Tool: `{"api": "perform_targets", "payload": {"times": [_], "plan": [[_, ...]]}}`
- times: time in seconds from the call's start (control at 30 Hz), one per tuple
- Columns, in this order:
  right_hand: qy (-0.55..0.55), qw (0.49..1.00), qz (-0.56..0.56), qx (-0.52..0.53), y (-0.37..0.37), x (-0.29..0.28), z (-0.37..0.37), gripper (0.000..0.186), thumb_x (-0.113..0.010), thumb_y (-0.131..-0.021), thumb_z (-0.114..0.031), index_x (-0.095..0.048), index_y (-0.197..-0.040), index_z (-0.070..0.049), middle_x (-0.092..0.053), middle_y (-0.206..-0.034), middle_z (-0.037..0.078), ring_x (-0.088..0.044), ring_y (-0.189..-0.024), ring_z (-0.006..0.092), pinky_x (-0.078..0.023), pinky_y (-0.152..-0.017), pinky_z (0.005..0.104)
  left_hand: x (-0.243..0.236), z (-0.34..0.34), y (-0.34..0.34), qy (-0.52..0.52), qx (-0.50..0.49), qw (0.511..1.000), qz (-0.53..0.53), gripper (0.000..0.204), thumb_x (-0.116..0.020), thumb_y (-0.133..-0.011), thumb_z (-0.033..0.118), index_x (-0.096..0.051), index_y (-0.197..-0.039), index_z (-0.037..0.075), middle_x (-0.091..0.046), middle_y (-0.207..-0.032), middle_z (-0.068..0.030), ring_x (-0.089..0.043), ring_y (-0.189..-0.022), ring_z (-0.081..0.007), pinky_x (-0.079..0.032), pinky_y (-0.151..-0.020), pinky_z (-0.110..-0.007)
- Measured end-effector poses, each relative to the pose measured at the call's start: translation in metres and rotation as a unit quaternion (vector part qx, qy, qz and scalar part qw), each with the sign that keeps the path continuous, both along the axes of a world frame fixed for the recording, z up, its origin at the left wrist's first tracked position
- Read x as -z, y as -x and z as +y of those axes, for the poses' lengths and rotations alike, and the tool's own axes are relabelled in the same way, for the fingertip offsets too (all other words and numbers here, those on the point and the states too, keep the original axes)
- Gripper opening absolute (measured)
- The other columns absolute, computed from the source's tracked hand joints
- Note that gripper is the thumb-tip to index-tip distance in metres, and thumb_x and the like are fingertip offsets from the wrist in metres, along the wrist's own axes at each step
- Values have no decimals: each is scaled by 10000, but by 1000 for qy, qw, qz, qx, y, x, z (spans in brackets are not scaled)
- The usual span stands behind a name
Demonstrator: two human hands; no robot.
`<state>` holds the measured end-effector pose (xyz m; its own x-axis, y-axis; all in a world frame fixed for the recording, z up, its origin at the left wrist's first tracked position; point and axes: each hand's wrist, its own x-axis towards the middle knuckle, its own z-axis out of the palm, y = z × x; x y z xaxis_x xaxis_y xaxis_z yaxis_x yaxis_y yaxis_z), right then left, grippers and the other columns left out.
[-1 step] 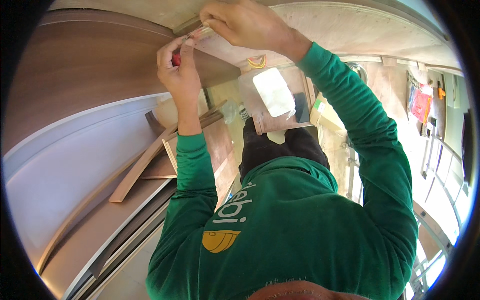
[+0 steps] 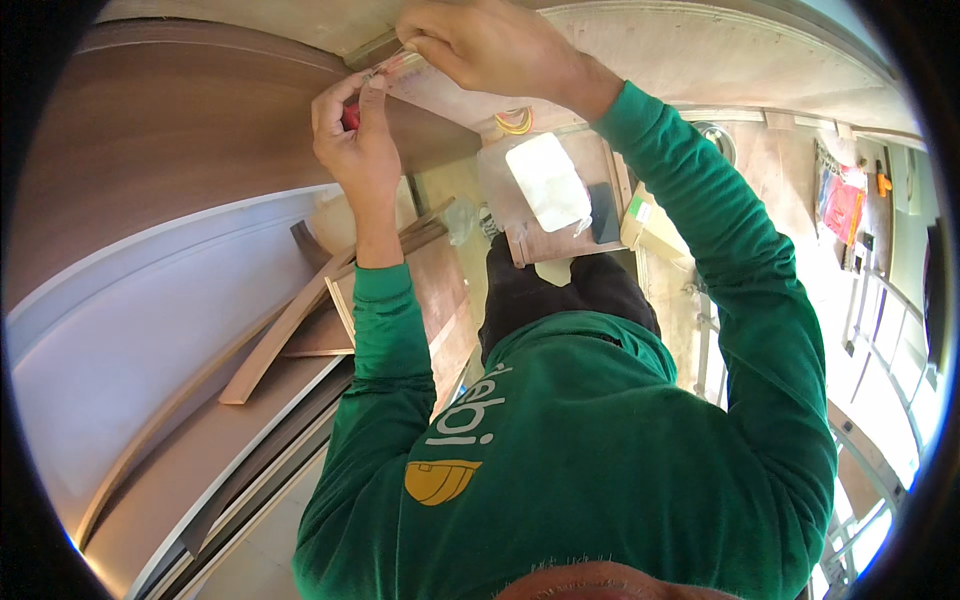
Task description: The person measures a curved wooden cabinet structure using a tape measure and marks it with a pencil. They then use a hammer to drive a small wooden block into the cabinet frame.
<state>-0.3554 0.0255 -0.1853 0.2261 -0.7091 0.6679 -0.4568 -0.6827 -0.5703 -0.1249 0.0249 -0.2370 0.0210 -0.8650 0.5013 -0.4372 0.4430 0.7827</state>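
Note:
At the top of the head view, my left hand (image 2: 355, 150) is closed around a small red object (image 2: 350, 117) at the edge of a brown panel (image 2: 210, 120). Its thumb and finger meet at a small, thin piece too unclear to name. Just right of it and higher, my right hand (image 2: 480, 50) has curled fingers pinching something thin along the seam by a pale plywood surface (image 2: 700, 60). Below the hands are a white rectangular item (image 2: 548, 180) on a small wooden board (image 2: 540, 250), a dark flat piece (image 2: 605, 220) and a yellow coiled band (image 2: 513, 128).
Loose wooden strips (image 2: 260, 360) lean at the left beside a white panel (image 2: 120, 330). A cream box (image 2: 650, 230) sits right of the board. A metal railing (image 2: 900, 340), with a red bag (image 2: 840, 200) hanging above it, is at the right.

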Motion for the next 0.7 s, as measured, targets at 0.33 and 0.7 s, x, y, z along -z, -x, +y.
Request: {"api": "perform_targets", "payload": {"times": [0.33, 0.7], "plan": [[-95, 994, 62, -11, -6, -15, 7, 179, -644, -1013, -238, -606, -980, -66, -688, -845, 236, -686, -804, 481, -533, -673, 570, 9, -2, 1, -18, 3, 996, 87, 223, -848, -961, 164, -752, -1104, 22, -702, -1085, -39, -615, -810, -91, -508, -665, -246], [-75, 995, -28, -62, -9, 1, -7, 112, -627, -984, -140, -577, -969, -41, -675, -866, 254, -678, -827, 496, -539, -702, 559, -12, 56, 44, -364, 123, 790, 478, 353, -644, -1090, 383, -634, -1339, 132, -685, -1242, -41, -686, -1016, -203, -603, -834, -457]]}}
